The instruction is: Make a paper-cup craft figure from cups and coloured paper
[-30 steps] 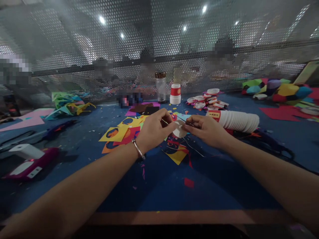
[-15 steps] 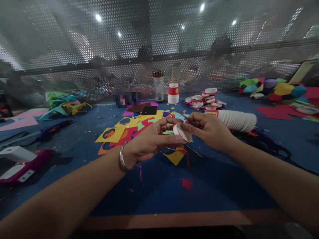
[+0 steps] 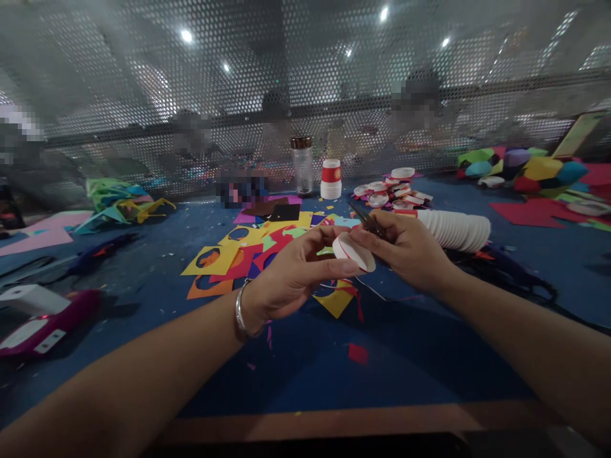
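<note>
Between the thumb and fingers of my left hand (image 3: 298, 270) is the cut-off bottom of a white paper cup (image 3: 352, 254), tilted, with a thin red line along its edge. My right hand (image 3: 405, 245) is closed around small scissors (image 3: 365, 221), whose dark blades point up and to the left; their handles are mostly hidden in the palm. The right thumb and fingertips meet the rim of the cup bottom. Under both hands lie yellow paper (image 3: 337, 302) with a cut curve and a thin white string (image 3: 377, 291).
Coloured paper sheets (image 3: 210, 259) with round holes spread left of centre. A nested stack of paper cups (image 3: 456, 230) lies at right; upright cups (image 3: 331, 181) and a glass bottle (image 3: 302, 172) stand behind. Cut cup bottoms (image 3: 379, 199) are heaped nearby. A magenta device (image 3: 71, 324) sits left.
The cup bottom has turned and shifted slightly right, showing more of its inside. The scissors' blades have tipped higher, and my left hand has moved a little right.
</note>
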`<state>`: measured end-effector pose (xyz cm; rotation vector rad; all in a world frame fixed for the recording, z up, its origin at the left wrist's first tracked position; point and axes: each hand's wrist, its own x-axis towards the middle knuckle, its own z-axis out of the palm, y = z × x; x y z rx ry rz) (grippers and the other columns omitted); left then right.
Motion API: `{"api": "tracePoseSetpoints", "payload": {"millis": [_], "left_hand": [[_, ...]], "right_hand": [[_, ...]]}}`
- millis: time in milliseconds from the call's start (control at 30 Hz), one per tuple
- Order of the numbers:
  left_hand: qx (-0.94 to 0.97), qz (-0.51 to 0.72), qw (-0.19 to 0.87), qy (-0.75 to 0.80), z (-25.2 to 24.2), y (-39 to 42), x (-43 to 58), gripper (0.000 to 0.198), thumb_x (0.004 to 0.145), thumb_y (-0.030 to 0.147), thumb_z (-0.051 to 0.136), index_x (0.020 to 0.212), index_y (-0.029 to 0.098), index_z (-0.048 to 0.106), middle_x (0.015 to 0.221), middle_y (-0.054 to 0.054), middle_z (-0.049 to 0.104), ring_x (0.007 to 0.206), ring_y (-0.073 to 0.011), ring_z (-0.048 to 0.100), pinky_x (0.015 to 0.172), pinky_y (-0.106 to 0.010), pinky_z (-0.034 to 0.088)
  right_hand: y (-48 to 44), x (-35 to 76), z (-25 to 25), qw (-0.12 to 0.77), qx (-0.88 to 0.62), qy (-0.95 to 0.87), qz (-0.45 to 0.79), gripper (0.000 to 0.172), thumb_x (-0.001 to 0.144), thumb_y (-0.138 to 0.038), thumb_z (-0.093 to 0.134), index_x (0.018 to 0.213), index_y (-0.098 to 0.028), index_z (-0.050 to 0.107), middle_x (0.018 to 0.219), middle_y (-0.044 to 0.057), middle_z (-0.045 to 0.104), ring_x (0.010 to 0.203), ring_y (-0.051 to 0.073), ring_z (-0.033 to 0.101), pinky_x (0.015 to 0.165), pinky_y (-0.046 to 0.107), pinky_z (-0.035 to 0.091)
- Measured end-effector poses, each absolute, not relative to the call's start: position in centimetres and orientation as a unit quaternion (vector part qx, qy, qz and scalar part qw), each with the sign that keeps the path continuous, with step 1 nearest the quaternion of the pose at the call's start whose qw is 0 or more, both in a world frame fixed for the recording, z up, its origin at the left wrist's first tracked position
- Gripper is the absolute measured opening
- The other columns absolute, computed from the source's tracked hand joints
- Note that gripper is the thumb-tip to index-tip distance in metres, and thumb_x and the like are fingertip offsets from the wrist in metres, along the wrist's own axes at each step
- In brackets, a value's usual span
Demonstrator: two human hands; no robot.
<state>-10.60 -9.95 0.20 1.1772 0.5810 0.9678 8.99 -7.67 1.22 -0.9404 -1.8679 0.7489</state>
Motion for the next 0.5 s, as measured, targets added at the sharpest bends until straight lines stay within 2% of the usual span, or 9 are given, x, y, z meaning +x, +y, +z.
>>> {"api": "tracePoseSetpoints", "payload": {"millis": [200,300,500], "left_hand": [[0.518,0.482,0.649,0.280,-0.06,-9.98,-10.30,0.046,0.065,0.015,0.090,0.103,0.021,0.064,0.100,-0.001,0.069,0.088,-0.0129,0.065,0.080,-0.027,0.053],[0.521,0.517,0.617,0.284,-0.17,-9.80,-10.25,0.048,0.066,0.016,0.090,0.105,0.022,0.062,0.102,-0.001,0.069,0.094,-0.0145,0.066,0.084,-0.029,0.054],[0.532,0.545,0.584,0.283,-0.59,-9.56,-10.06,0.060,0.061,0.020,0.095,0.109,0.023,0.059,0.107,-0.002,0.070,0.100,-0.0174,0.067,0.089,-0.032,0.055]], "right_hand": [[-7.72,9.49,1.22,0.465,-0.394,-0.722,0.327,0.058,0.082,-0.076,0.069,0.067,-0.024,0.047,0.060,-0.006,0.037,0.053,0.010,0.030,0.048,0.029,0.024],[-7.67,9.84,1.19,0.461,-0.391,-0.725,0.331,0.059,0.085,-0.081,0.062,0.070,-0.024,0.051,0.059,-0.007,0.036,0.052,0.011,0.028,0.048,0.029,0.022],[-7.43,9.99,1.36,0.417,-0.417,-0.770,0.244,0.062,0.090,-0.080,0.052,0.065,-0.024,0.049,0.058,-0.004,0.040,0.053,0.012,0.034,0.051,0.031,0.026]]}}
